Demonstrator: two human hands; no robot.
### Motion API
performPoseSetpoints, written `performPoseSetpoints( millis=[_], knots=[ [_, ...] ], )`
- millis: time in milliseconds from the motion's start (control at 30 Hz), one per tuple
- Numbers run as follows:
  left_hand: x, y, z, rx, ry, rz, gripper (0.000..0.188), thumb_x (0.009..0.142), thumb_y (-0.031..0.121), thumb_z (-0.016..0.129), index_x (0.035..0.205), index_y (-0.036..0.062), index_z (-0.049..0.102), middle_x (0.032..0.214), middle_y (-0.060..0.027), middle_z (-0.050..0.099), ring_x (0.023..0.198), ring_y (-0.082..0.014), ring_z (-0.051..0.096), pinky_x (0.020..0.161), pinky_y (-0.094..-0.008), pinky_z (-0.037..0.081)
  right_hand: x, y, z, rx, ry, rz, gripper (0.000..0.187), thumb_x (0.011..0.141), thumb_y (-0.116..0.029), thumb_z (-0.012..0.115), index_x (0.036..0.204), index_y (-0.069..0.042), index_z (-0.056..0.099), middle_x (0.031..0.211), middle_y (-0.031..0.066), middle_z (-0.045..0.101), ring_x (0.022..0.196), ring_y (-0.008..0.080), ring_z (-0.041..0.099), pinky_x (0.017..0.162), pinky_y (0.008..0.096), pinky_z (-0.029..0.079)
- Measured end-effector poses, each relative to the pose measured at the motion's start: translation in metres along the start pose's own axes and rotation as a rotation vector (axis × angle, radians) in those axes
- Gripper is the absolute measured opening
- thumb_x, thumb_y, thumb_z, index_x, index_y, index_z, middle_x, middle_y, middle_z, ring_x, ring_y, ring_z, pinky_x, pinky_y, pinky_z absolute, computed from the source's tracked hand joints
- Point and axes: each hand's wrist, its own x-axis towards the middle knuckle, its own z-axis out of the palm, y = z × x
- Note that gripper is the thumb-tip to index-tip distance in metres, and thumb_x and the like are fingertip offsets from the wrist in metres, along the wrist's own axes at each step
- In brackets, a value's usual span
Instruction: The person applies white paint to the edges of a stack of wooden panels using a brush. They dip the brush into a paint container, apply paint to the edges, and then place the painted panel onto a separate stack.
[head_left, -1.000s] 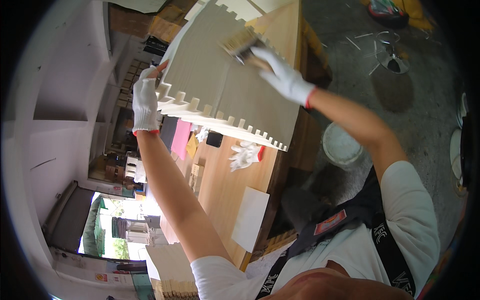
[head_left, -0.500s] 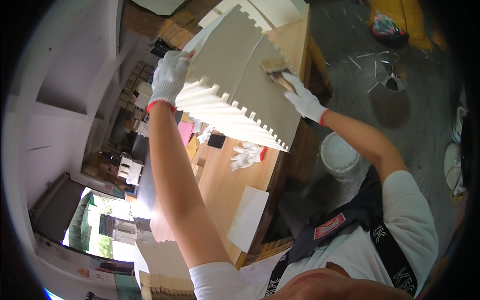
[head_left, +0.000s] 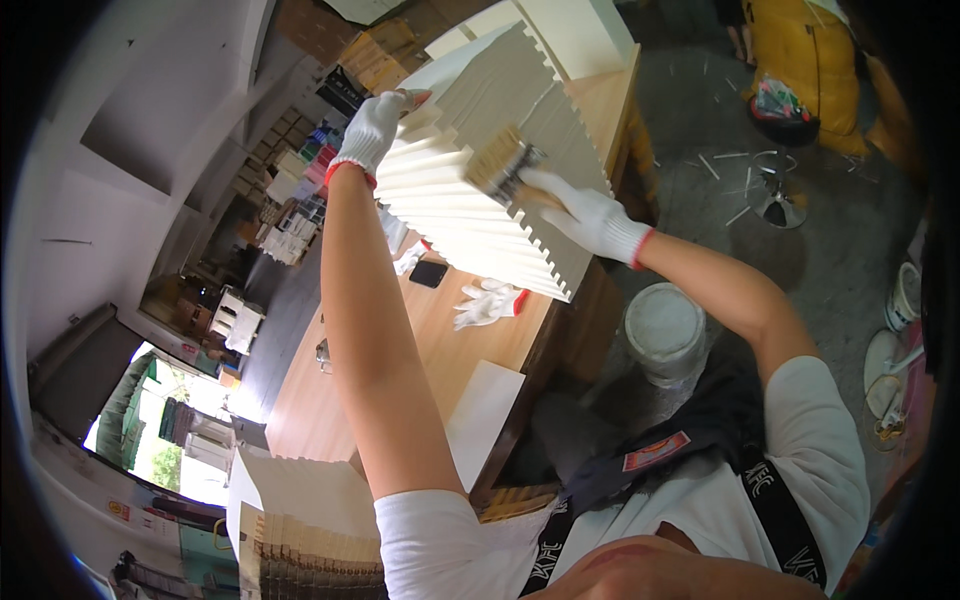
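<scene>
A tall stack of pale sheets [head_left: 570,130] with stepped, toothed edges stands on the wooden table [head_left: 400,345]. My left hand [head_left: 372,132], in a white knit glove with a red cuff, grips the far-left corner of the stack, its fingertips on the upper edge. In my gloved right hand [head_left: 598,222] is a wide bristle brush [head_left: 492,165] with a wooden handle, its bristles over the toothed left edge of the stack. Whether the bristles touch the sheets I cannot tell.
Nearer on the table lie a white glove [head_left: 490,303], a black phone [head_left: 429,274] and a white sheet [head_left: 485,420]. A lidded white bucket [head_left: 664,330] stands on the floor at right. Farther right are a round metal base [head_left: 780,208] and a yellow sack [head_left: 790,75].
The brush has moved left, from the upper face of the stack to its toothed left edge. My left hand keeps hold of the corner. The whole view has shifted a little.
</scene>
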Motion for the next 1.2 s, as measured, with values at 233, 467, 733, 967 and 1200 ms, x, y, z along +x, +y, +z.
performPoseSetpoints(
  millis=[233, 467, 733, 967, 1200],
  knots=[
    [-0.014, 0.011, 0.000, 0.097, 0.032, 0.008, 0.048, 0.095, 0.038, 0.040, 0.127, 0.0170, 0.068, 0.137, -0.0208, 0.057, 0.129, -0.0336, 0.050, 0.109, -0.0360, 0.033, 0.018, -0.012, -0.044, 0.017, 0.167, -0.225, 0.054, 0.097, -0.016, 0.054, 0.148, -0.020, 0.036, 0.140, 0.0146, 0.053, 0.115, 0.0328, 0.062, 0.095, 0.0395, 0.049],
    [-0.032, 0.024, 0.007, 0.121, 0.061, -0.008, 0.050, 0.094, 0.040, 0.041, 0.128, 0.0131, 0.067, 0.137, -0.0215, 0.057, 0.129, -0.0318, 0.050, 0.109, -0.0353, 0.032, 0.003, -0.030, -0.053, -0.457, -0.171, 0.039, 0.055, 0.096, -0.024, 0.052, 0.147, -0.035, 0.036, 0.084, 0.0167, 0.068, 0.069, 0.0314, 0.067, 0.063, 0.0434, 0.054],
    [-0.056, 0.068, 0.015, 0.142, 0.071, -0.056, 0.049, 0.096, 0.034, 0.043, 0.130, 0.0063, 0.063, 0.138, -0.0188, 0.057, 0.133, -0.0305, 0.049, 0.111, -0.0338, 0.031, 0.102, 0.017, -0.134, 0.514, 0.269, 0.141, 0.057, 0.097, -0.022, 0.052, 0.151, -0.019, 0.033, 0.076, 0.0007, 0.049, 0.053, 0.0070, 0.043, 0.047, 0.0224, 0.037],
    [-0.043, 0.037, 0.017, 0.089, 0.084, -0.017, 0.047, 0.096, 0.029, 0.040, 0.130, 0.0057, 0.063, 0.133, -0.0164, 0.062, 0.129, -0.0275, 0.053, 0.110, -0.0326, 0.032, 0.061, 0.077, 0.020, 0.228, 0.376, -0.083, 0.059, 0.096, -0.021, 0.055, 0.150, -0.014, 0.032, 0.147, 0.0202, 0.045, 0.138, 0.0327, 0.043, 0.111, 0.0359, 0.035],
    [-0.033, 0.023, 0.030, 0.169, 0.286, 0.107, 0.038, 0.096, 0.028, 0.049, 0.126, 0.0139, 0.067, 0.116, -0.0107, 0.071, 0.103, -0.0173, 0.063, 0.095, -0.0316, 0.045, -0.212, 0.184, 0.111, 0.229, -0.166, 0.412, 0.059, 0.094, -0.014, 0.057, 0.149, -0.012, 0.035, 0.143, 0.0175, 0.050, 0.134, 0.0325, 0.047, 0.108, 0.0394, 0.040]
  ],
)
